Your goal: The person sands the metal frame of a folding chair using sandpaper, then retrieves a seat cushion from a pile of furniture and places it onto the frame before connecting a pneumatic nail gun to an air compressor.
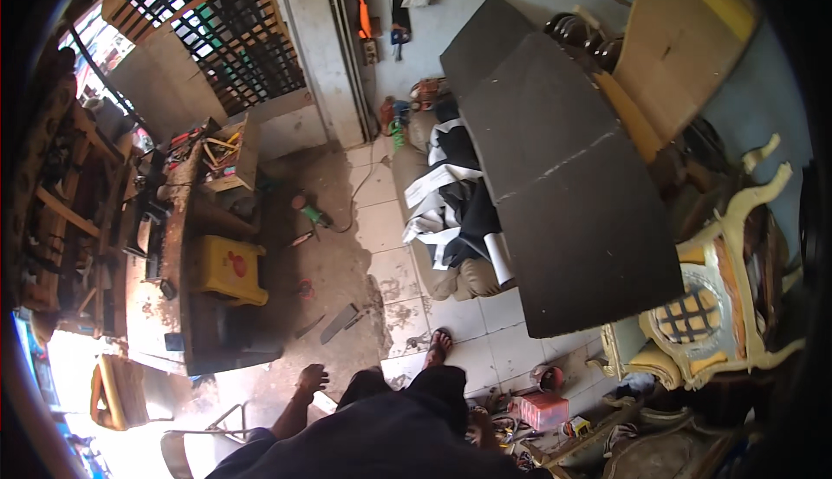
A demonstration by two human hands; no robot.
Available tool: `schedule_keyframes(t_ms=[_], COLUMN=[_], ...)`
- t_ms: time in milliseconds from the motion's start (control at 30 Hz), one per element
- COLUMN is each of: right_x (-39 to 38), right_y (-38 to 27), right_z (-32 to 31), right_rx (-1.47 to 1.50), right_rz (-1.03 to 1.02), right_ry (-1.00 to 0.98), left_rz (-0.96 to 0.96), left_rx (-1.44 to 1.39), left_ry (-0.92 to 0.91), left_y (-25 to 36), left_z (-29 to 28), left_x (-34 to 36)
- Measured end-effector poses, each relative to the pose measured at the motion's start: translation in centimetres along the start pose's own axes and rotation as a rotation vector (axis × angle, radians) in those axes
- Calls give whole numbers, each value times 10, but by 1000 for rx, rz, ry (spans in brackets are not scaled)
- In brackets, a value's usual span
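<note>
My left hand (313, 379) hangs beside my left leg with the fingers apart and nothing in it. On the floor ahead of it lie a broad-bladed cleaver (340, 323) and a slimmer knife-like piece (309, 326). Low at my right side is my right hand (479, 424), partly covered by my dark clothes; its fingers cannot be made out. Nearest to that hand are a red box (543, 411) and scattered small tools on the floor. A green power tool (309, 210) with a cord lies farther ahead.
At left, a workbench (160, 314) carries tools; a yellow plastic stool (227, 268) stands against it. A big dark sheet (581, 176) leans over a brown cushioned seat (442, 284) heaped with black and white fabric (459, 193). Carved chair frames (719, 288) crowd the right.
</note>
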State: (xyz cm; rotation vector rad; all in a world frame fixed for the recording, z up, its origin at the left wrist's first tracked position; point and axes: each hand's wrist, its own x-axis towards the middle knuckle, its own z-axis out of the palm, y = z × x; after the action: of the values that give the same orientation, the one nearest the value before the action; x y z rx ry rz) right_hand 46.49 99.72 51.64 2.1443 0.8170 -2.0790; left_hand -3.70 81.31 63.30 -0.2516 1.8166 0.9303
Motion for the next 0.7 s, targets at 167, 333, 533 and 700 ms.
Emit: schedule_keyframes(t_ms=[167,333,533,700], right_x=[91,120,132,132], right_y=[-104,-308,-458,-542], right_z=[-59,-66,113,241], right_rx=[-248,68,-88,-367], right_rz=[-135,-197,-353,-385], right_ry=[22,-206,-1,-192], left_rz=[-34,-202,-232,-33], left_rx=[-226,-42,281,502], left_ry=[-12,105,176,230], left_y=[13,-17,25,150], left_z=[32,55,50,20], left_x=[-9,-11,31,130])
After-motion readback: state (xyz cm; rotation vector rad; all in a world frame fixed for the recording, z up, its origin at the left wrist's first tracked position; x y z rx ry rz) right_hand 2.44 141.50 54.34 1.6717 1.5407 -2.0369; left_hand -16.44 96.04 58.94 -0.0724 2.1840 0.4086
